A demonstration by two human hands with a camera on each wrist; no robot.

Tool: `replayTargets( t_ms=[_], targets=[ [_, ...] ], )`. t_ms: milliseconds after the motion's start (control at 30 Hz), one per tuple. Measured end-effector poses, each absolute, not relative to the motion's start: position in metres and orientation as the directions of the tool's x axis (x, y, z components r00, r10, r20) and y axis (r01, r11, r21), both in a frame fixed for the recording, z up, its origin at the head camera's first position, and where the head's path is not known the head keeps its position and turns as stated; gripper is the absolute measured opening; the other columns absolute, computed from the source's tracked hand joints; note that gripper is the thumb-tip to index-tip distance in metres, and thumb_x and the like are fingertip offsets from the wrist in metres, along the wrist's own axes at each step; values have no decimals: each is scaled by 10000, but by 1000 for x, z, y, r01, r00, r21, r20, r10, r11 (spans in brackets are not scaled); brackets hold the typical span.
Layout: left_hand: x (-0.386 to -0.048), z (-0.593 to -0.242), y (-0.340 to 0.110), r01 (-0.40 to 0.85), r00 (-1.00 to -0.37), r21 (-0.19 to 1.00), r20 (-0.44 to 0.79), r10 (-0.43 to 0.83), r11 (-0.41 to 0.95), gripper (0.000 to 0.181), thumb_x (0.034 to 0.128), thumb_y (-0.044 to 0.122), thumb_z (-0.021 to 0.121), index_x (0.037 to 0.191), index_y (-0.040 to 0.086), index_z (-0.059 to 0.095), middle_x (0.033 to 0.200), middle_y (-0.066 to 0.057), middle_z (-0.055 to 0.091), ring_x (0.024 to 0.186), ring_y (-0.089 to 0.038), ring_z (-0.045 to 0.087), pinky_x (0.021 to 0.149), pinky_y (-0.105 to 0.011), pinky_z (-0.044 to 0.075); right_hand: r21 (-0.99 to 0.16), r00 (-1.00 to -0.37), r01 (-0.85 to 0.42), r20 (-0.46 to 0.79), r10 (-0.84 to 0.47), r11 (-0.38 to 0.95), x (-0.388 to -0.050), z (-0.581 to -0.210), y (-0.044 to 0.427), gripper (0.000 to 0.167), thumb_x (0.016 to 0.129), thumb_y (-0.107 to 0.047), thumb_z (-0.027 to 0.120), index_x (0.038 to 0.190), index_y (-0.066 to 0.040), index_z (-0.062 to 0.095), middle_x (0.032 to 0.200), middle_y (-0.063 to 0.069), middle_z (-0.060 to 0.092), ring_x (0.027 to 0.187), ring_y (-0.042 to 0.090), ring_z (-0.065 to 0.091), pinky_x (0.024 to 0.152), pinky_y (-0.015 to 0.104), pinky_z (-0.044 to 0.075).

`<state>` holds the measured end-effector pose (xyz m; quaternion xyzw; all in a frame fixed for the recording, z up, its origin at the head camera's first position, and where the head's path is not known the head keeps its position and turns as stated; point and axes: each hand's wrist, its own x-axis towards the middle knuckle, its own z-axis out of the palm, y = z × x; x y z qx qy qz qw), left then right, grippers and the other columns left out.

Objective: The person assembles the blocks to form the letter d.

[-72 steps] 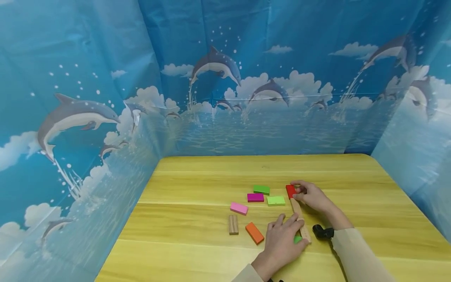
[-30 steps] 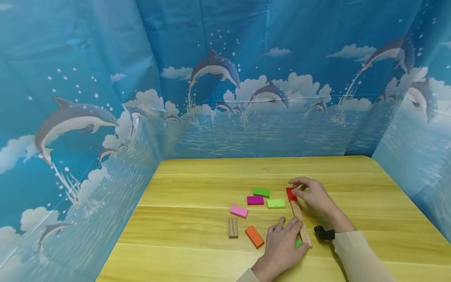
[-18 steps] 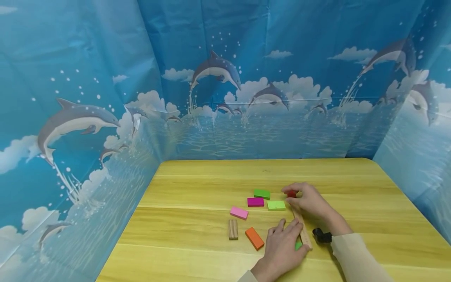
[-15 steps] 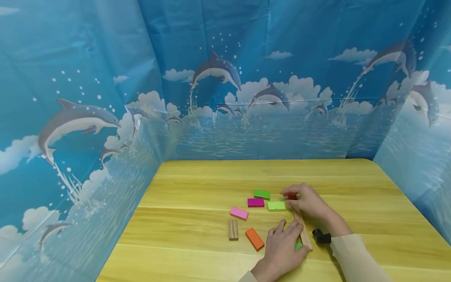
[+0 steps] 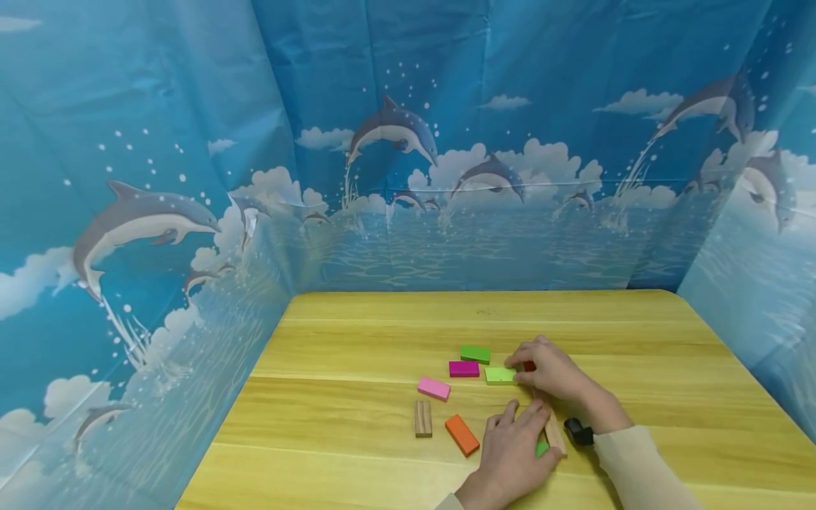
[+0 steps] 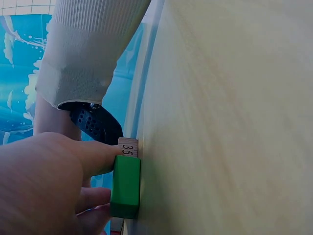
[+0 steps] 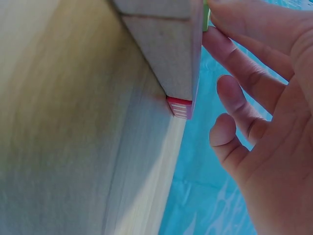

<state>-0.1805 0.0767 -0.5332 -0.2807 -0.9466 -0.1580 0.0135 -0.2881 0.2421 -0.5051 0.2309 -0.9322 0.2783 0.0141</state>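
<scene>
Plain wooden blocks (image 5: 555,433) lie end to end in a row, with a red block (image 7: 179,108) at the far end. A green block (image 6: 126,187) lies beside the row's near part; a wooden end next to it shows "35". My left hand (image 5: 515,448) rests over the row, its thumb on the near end and fingertips farther along. My right hand (image 5: 556,374) reaches over the red block and pinches the right end of a light green block (image 5: 499,376) between thumb and index finger. Its other fingers are loosely bent in the right wrist view.
Left of the hands lie a dark green block (image 5: 475,355), a magenta block (image 5: 464,369), a pink block (image 5: 433,389), a grooved wooden block (image 5: 423,418) and an orange block (image 5: 462,435). The yellow table (image 5: 331,340) backs onto a dolphin-printed curtain (image 5: 395,234).
My right hand has let go of the red block at the row's far end and shifted left to the light green block. The left hand has stayed on the row.
</scene>
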Motion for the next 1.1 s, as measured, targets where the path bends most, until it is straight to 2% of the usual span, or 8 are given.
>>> replayTargets(
  t_ms=[167,567,833,1100],
  targets=[
    [-180,-534,77,540,-840,280,119,530,794,609,989,626,473,1527,344,434,1571,195,341,1405,-219,399,962,-425,412,-492,-889,-446,146,-434,748,-286,-505,241,252,895,-150,772,1145,-176,768,1117,-60,649,948,156,452,765,366,439],
    [-179,-534,77,540,-840,284,127,527,792,594,989,618,482,1517,348,446,1563,193,353,1401,-229,407,969,-432,413,-494,-901,-421,129,-415,761,-285,-502,235,248,887,-114,773,1129,-166,762,1068,-33,641,890,158,432,737,354,428],
    [-181,-537,77,543,-838,278,131,529,792,590,988,618,487,1515,357,443,1564,198,349,1399,-228,407,964,-430,412,-576,-915,-368,87,-393,730,-285,-505,234,232,891,-57,752,1089,-171,711,918,66,534,799,196,428,667,327,422],
    [-183,-538,77,555,-832,269,150,535,787,576,990,625,474,1500,360,457,1559,205,343,1389,-228,421,953,-418,416,-616,-904,-379,89,-417,690,-286,-507,233,231,877,-11,731,1015,-182,658,854,42,506,768,212,434,654,332,419]
  ],
)
